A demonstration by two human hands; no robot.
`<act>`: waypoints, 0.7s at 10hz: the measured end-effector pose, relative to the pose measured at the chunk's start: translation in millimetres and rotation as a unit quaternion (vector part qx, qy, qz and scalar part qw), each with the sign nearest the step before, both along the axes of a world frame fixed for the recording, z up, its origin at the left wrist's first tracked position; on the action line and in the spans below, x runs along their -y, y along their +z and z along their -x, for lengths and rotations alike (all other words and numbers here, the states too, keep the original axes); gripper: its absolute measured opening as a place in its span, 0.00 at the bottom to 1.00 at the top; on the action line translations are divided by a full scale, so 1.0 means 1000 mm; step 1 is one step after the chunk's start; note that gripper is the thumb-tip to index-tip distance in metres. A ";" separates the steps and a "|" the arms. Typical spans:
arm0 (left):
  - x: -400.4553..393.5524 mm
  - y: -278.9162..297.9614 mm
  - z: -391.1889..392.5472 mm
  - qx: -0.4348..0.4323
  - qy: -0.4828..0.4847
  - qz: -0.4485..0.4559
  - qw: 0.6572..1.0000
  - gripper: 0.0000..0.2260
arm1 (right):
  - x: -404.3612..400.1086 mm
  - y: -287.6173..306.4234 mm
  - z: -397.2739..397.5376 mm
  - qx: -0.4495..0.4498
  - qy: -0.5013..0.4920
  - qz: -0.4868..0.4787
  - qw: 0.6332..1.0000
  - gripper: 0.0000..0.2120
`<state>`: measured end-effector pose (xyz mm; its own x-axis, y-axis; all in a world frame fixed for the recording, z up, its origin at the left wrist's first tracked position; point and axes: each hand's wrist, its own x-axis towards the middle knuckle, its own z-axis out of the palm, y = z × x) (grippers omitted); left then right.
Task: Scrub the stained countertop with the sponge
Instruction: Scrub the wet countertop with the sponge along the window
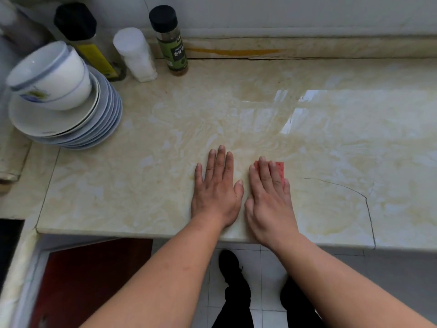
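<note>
Head view: right hand (268, 197) flat, fingers straight, pressing thin red rectangular sponge (280, 170) onto cream marbled stone tabletop (142, 185). Left hand (216, 190) flat just beside, holding nothing. Yellowish staining well apart to the right, on the sponge side.

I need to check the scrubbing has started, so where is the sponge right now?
In the head view the red sponge lies flat on the countertop near its front edge, pressed under the right hand, just right of the left hand.

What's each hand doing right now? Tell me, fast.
Left hand: open, flat on the countertop, holding nothing.
Right hand: open, straight fingers pressing the red sponge onto the countertop.
</note>
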<state>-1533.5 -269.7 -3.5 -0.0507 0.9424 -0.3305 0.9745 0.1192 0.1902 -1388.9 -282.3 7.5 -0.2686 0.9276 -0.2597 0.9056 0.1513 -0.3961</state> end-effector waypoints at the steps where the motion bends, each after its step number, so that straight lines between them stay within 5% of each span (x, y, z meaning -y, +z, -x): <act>1: 0.001 -0.003 0.000 -0.004 0.001 -0.003 1.000 0.33 | 0.034 0.002 -0.013 0.000 0.027 -0.011 1.000 0.35; 7: 0.001 -0.006 -0.001 -0.012 0.005 -0.009 1.000 0.33 | 0.050 -0.002 -0.024 0.000 0.050 -0.021 0.999 0.34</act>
<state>-1532.9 -271.1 -9.8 -0.0679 0.9478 -0.3115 0.9775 0.1257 0.1692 -1365.3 -332.0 5.5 -0.3593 0.9066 -0.2213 0.8858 0.2566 -0.3867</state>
